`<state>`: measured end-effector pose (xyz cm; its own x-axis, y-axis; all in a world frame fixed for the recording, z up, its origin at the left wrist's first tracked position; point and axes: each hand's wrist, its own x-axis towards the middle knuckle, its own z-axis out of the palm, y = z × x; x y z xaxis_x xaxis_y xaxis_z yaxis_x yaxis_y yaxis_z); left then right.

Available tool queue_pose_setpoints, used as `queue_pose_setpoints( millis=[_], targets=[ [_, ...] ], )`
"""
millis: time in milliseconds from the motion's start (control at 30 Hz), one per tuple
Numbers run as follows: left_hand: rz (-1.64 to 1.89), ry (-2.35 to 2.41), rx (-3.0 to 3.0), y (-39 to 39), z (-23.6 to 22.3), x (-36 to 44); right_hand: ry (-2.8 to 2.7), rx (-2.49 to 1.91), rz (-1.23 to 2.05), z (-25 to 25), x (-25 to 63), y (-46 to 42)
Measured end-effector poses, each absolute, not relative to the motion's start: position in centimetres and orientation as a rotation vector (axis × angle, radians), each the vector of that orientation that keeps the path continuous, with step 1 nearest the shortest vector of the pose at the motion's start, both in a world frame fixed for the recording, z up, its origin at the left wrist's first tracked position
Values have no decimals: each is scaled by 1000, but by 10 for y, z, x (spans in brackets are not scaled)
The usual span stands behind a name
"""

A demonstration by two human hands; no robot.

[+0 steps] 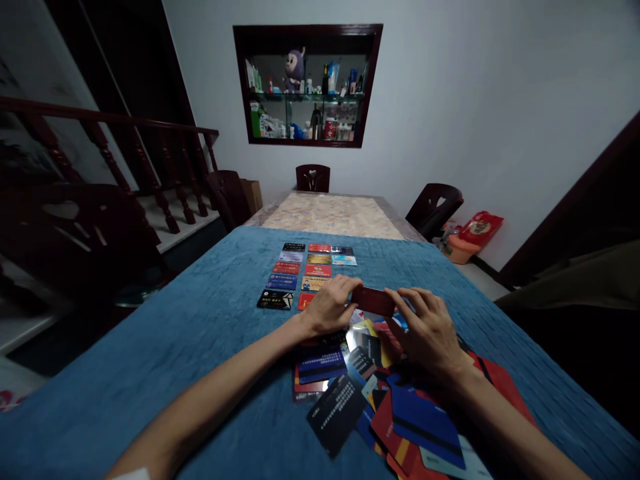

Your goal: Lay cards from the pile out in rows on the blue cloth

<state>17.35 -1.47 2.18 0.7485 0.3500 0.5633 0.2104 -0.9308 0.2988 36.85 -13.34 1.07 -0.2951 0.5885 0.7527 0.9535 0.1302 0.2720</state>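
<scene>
A dark red card (374, 301) is held up between my two hands, tilted above the table. My left hand (330, 303) pinches its left end and my right hand (425, 327) pinches its right end. Below them spreads a loose pile of plastic cards, among them a black card (337, 413) and a blue card (427, 423). Beyond my left hand, several cards lie flat in neat rows, with a black and white card (275, 299) at the near left. A red card (305, 302) is partly covered by my left hand.
A blue cloth (200, 353) covers the near table, and a patterned cover (333, 213) lies on the far part. Dark wooden chairs stand around it, one chair (434, 207) at the right. A red bag (481, 229) sits on an orange tub (461, 249) by the wall.
</scene>
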Motion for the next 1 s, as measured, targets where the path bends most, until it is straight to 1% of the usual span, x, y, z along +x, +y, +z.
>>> queue_pose_setpoints(
  millis=[200, 567, 767, 1000],
  targets=[
    [1003, 367, 2816, -11, 27, 165, -1973, -1434, -963, 17, 371, -123],
    [893, 400, 3009, 18, 43, 150, -2128, -1328, -760, 28, 380, -83],
    [772, 536, 3090, 47, 57, 146, -2203, -1291, -715, 40, 382, -42],
    [672, 704, 3097, 87, 62, 148, -2292, -1275, -638, 48, 384, 10]
  ],
)
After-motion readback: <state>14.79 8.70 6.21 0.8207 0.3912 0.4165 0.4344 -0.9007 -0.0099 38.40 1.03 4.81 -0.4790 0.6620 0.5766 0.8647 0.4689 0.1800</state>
